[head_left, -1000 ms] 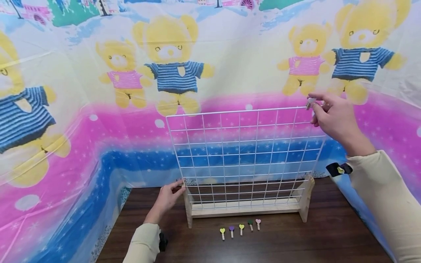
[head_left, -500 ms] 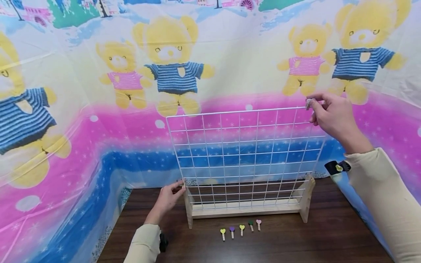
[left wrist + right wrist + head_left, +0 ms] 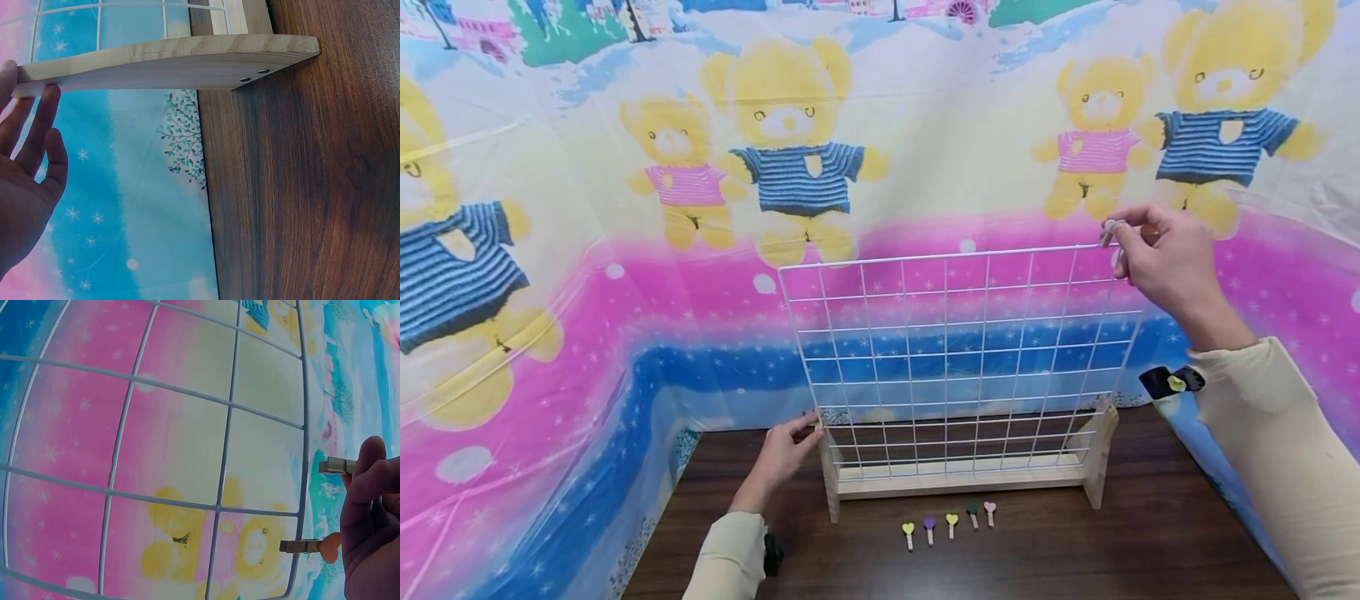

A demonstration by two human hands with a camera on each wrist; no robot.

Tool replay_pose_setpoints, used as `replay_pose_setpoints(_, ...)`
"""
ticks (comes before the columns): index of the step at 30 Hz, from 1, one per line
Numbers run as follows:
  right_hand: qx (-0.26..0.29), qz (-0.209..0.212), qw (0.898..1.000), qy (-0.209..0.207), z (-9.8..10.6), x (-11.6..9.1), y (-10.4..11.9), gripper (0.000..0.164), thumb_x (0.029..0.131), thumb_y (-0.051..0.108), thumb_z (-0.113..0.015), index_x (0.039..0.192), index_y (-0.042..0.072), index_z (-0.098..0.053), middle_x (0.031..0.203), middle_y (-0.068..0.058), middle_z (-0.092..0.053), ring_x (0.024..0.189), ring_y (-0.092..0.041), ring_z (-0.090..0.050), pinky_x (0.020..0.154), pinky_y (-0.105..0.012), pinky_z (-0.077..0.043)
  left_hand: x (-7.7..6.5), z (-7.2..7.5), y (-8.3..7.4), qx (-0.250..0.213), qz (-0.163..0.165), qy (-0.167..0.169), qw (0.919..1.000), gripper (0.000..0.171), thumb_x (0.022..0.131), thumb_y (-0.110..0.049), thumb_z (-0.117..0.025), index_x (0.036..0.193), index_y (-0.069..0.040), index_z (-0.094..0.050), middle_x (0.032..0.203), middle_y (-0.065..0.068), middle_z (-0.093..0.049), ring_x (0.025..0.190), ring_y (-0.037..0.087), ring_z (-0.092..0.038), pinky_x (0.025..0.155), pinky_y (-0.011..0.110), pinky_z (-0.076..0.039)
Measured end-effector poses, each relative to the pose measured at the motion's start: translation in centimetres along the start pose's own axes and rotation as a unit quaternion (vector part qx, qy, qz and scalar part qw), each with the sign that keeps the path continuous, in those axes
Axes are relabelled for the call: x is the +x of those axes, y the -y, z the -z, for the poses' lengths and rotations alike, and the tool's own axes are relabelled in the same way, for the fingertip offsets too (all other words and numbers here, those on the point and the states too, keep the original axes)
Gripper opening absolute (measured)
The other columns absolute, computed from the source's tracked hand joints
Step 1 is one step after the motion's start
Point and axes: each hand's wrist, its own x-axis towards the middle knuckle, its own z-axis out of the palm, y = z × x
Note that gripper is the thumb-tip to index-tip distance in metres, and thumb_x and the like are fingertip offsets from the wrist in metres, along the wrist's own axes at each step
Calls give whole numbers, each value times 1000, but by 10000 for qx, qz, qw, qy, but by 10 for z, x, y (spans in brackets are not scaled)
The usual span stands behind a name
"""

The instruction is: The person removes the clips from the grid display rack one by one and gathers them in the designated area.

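Note:
A white wire grid stands upright in a wooden base. My left hand grips the upper end of the base's left side panel, with thumb and fingers on opposite faces. Near the grid's top right corner, my right hand pinches a small clothespin whose head looks white in the head view. Its free end points at the top wire, a short gap away in the right wrist view. Beside it, a clothespin with an orange heart has its tip across that wire, close to my fingers.
Several small clothespins with yellow, purple, green and pink hearts lie in a row, among them a purple clothespin, on the dark wooden table before the base. A cloth printed with bears hangs behind.
My right hand with its clothespin dips slightly toward the top wire, then shifts a little up and right. My left hand keeps its place on the side panel.

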Motion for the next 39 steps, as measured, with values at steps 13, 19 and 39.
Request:
replay_pose_setpoints(13, -143, 140, 9991, 383, -10, -38, -8, 27, 94, 32, -59, 109, 11, -67, 57, -7, -58, 47, -17, -53, 38, -25, -36, -1, 0, 0, -24, 96, 41, 9999, 38, 92, -13, -64, 130, -12, -60, 115, 15, -63, 72, 16, -53, 56, 29, -44)
replay_pose_setpoints(19, -38, 59, 9975, 708, -22, -64, -20, 27, 95, 30, -58, 113, 12, -66, 61, -8, -59, 49, -17, -54, 37, -29, -37, -2, 0, -3, -4, 133, -9, 9999, 38, 92, -14, -63, 130, -12, -60, 109, 13, -65, 78, 17, -56, 60, 29, -46)
replay_pose_setpoints(39, -220, -597, 9786, 1955, -86, -141, -84, 18, 92, 23, -63, 107, 12, -66, 55, 1, -57, 48, -15, -54, 39, -29, -38, 1, -1, 2, 20, -37, -50, 10000, 38, 91, -13, -65, 129, -10, -61, 107, 13, -66, 78, 16, -57, 58, 29, -46)
